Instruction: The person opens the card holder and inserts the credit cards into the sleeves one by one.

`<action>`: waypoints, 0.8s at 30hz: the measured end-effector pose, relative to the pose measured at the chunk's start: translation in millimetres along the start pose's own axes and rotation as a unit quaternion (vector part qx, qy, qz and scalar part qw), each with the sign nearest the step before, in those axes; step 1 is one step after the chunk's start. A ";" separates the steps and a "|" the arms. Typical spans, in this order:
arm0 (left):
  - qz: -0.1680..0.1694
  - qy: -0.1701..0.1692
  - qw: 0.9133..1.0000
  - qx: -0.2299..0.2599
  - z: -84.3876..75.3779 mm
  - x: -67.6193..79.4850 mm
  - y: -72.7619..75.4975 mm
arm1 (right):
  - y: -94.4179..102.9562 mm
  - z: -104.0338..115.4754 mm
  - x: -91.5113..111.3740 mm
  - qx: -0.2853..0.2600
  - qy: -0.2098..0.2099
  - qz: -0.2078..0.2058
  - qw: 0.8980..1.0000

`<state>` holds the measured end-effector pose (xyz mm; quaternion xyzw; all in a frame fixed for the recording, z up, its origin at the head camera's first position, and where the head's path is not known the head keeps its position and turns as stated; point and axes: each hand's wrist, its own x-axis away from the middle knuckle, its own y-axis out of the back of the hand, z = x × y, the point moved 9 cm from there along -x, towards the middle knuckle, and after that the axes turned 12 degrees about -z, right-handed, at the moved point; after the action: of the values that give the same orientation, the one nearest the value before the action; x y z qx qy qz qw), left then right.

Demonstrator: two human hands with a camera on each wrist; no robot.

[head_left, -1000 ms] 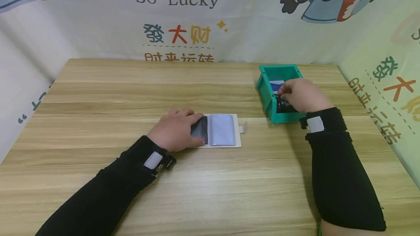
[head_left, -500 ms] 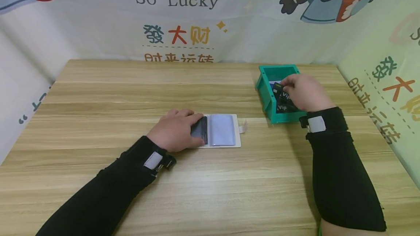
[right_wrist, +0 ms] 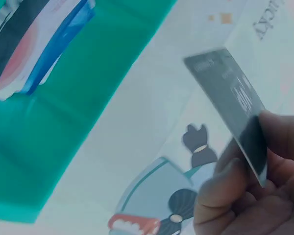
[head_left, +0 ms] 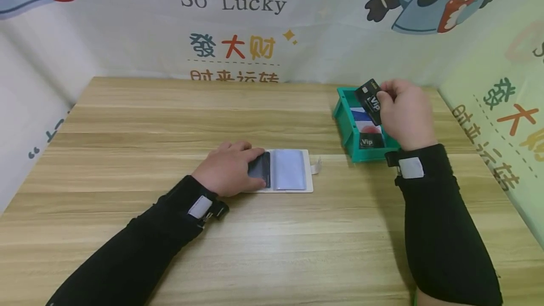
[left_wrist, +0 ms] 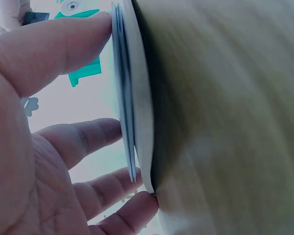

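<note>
My right hand (head_left: 406, 114) pinches a black VIP card (head_left: 368, 101) between thumb and fingers. It holds the card tilted above the green bin (head_left: 370, 156); in the right wrist view the card (right_wrist: 230, 93) stands clear of the bin wall (right_wrist: 83, 142). Inside the bin lie more cards, among them another black VIP card (head_left: 371, 140) and a blue-and-white one (head_left: 360, 114). My left hand (head_left: 227, 169) rests on the left side of an open card holder (head_left: 289, 170). Its thumb and fingers (left_wrist: 95, 134) press the holder's thin sleeves against the cover. A dark card (head_left: 260, 170) shows in the left sleeve.
The holder's clear snap strap (head_left: 316, 166) sticks out on its right. Both lie on a wood-grain table (head_left: 272, 249). A printed cloth (head_left: 238, 22) hangs behind the table and along its sides, close behind the bin.
My right hand has drawn one black VIP card from among the cards and raised it above the bin. My left hand has stayed on the card holder.
</note>
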<state>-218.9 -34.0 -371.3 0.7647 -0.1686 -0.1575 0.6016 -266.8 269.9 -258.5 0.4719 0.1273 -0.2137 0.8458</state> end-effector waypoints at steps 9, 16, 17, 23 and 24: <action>-0.022 0.003 1.000 0.001 -0.8 0.3 8.8 | 2.8 37.7 14.8 -0.062 0.065 -0.061 0.994; -0.056 0.012 0.998 0.024 1.5 -2.2 16.8 | -22.3 60.8 29.8 -0.120 0.103 -0.022 0.987; -0.061 0.013 0.998 0.033 1.6 -2.3 17.9 | -27.3 63.3 32.3 -0.130 0.101 -0.010 0.986; -0.075 0.031 0.993 0.089 2.0 -4.0 20.4 | -62.8 75.2 52.6 -0.193 0.051 0.103 0.974; -0.075 0.032 0.992 0.094 1.6 -4.2 20.4 | -68.4 77.3 56.4 -0.202 0.041 0.122 0.971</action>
<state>-224.8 -37.9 -351.7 0.8330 -0.1052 -0.1610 0.5188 -249.2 158.7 -292.5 0.3114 0.1442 -0.0588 0.9374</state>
